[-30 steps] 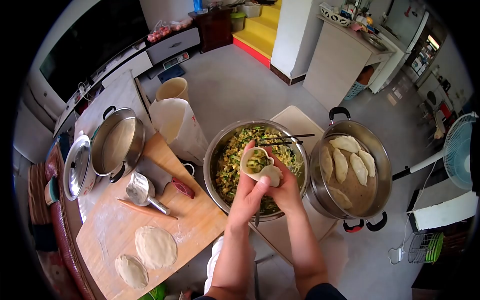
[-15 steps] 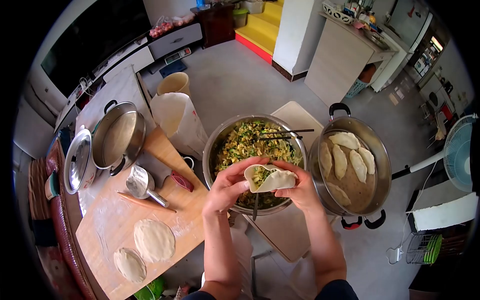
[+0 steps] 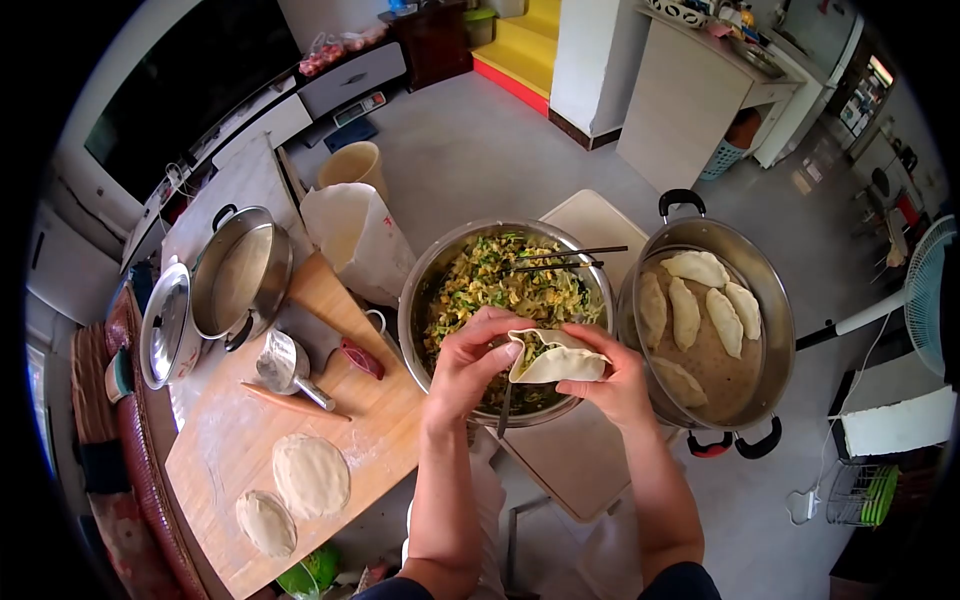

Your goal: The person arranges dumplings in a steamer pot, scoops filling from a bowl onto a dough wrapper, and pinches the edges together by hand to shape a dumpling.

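Head view, dumpling: the half-folded dumpling (image 3: 560, 366) is between your two hands, above the near side of the steel bowl (image 3: 411, 290); its left end gapes and shows filling, while its right part is folded together.
Your left hand (image 3: 466, 362): the fingers are curled, thumb and fingertips drawn close together at the open end of the dough.
Your right hand (image 3: 618, 378): thumb below and fingers above, nearly closed around the folded end, gripping it.
Filling: chopped green and yellow filling (image 3: 495, 283) lies in the bowl under your hands.
Chopsticks: a dark pair (image 3: 592, 250) rests across the filling, the ends reaching over the far right rim.
Spoon: a metal handle (image 3: 504, 412) leans over the near rim, just beside your left wrist.
Pot: to your right, the two-handled steel pot (image 3: 776, 385) holds six folded dumplings (image 3: 724, 322).
Board: to your left, the wooden board (image 3: 385, 450) carries two flat dough pieces (image 3: 311, 476), a tapered rolling pin (image 3: 298, 402), a metal scoop (image 3: 281, 364) and a red-handled cleaver (image 3: 361, 358).
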Tool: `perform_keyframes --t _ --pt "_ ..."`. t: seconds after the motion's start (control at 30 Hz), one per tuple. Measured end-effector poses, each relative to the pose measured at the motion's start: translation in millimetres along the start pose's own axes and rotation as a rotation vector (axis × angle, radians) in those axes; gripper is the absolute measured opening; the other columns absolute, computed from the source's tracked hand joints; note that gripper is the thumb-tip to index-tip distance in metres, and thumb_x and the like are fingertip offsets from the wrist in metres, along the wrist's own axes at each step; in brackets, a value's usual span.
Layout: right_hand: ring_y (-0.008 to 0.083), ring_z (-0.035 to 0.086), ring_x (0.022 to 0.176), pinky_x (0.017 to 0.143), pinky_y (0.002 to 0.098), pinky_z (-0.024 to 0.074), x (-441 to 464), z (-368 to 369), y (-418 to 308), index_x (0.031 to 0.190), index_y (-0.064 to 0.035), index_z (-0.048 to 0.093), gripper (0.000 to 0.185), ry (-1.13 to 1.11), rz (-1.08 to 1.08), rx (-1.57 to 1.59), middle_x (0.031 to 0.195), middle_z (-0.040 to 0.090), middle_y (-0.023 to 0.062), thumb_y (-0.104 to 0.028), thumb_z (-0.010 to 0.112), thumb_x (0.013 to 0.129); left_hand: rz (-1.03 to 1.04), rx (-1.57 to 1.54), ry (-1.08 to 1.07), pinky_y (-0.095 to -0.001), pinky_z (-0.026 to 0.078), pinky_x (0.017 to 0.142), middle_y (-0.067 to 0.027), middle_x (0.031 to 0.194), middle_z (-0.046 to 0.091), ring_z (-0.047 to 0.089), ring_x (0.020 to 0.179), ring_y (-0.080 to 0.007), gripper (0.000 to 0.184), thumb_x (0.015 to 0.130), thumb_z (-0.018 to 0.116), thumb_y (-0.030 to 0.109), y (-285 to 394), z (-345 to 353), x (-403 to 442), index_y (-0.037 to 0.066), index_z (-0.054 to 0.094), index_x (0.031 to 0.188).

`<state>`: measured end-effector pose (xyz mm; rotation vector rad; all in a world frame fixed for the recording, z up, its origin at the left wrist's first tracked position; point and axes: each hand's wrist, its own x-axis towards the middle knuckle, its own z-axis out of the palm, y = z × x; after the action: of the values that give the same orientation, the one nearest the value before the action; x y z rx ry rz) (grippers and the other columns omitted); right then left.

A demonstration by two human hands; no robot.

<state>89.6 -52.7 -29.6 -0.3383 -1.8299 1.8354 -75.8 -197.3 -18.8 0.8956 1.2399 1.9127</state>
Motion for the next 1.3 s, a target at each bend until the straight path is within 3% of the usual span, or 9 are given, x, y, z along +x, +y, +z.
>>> perform_keyframes --t 0.3,0.5,0.6,0.8,1.17,1.3 --pt "0.0161 0.061 0.114 0.095 0.0292 0.0498 -2 -9 2 0.132 -0.0006 0.059 0.067 0.017 0.042 0.031 0.127 0.064 0.0083 -0.004 0.087 0.071 0.034 0.103 0.031 -0.0265 0.047 0.08 -0.0029 0.099 0.058 0.056 0.089 -0.012 0.033 0.083 0.073 0.0 -2 14 0 0.001 0.07 0.116" --pt "0.015 0.062 0.111 0.094 0.0285 0.0501 -4 -12 13 0.134 0.0017 0.056 0.069 0.056 0.115 0.24 0.123 0.066 0.0088 -0.005 0.087 0.073 -0.064 -0.084 0.046 -0.0263 0.048 0.083 -0.0031 0.099 0.056 0.056 0.094 -0.0118 0.038 0.084 0.07 -0.003 0 16 -4 0.001 0.064 0.122" --pt "0.0145 0.062 0.111 0.094 0.0279 0.0502 -4 -14 13 0.134 0.0019 0.056 0.068 0.033 0.094 0.203 0.124 0.066 0.0085 -0.005 0.087 0.073 0.037 0.091 -0.042 -0.0265 0.048 0.085 -0.0029 0.102 0.054 0.055 0.1 -0.0127 0.031 0.085 0.066 -0.007 1 15 -2 0.002 0.067 0.115" --pt "0.0141 0.063 0.109 0.094 0.0278 0.0504 -7 -10 9 0.134 0.0017 0.057 0.067 0.032 0.094 0.201 0.123 0.066 0.0083 -0.005 0.086 0.074 0.109 0.129 -0.094 -0.0281 0.048 0.086 -0.003 0.104 0.054 0.054 0.103 -0.0149 0.018 0.083 0.071 -0.006 0 6 -3 0.003 0.072 0.098" --pt "0.014 0.063 0.109 0.093 0.0274 0.0503 -6 -6 4 0.134 0.0011 0.057 0.065 0.025 0.067 0.125 0.123 0.066 0.0085 -0.004 0.085 0.075 0.123 0.172 0.103 -0.0264 0.051 0.08 -0.0057 0.098 0.063 0.061 0.093 -0.0143 0.016 0.077 0.074 -0.008 2 16 -1 0.0 0.069 0.09" --pt "0.0141 0.062 0.11 0.092 0.0272 0.0503 -6 -9 5 0.132 0.001 0.058 0.063 0.035 0.026 0.036 0.124 0.066 0.0088 -0.003 0.085 0.075 -0.002 0.18 0.229 -0.0252 0.052 0.08 -0.0049 0.094 0.063 0.062 0.089 -0.0123 0.017 0.076 0.074 -0.012 6 28 -3 -0.001 0.066 0.088"
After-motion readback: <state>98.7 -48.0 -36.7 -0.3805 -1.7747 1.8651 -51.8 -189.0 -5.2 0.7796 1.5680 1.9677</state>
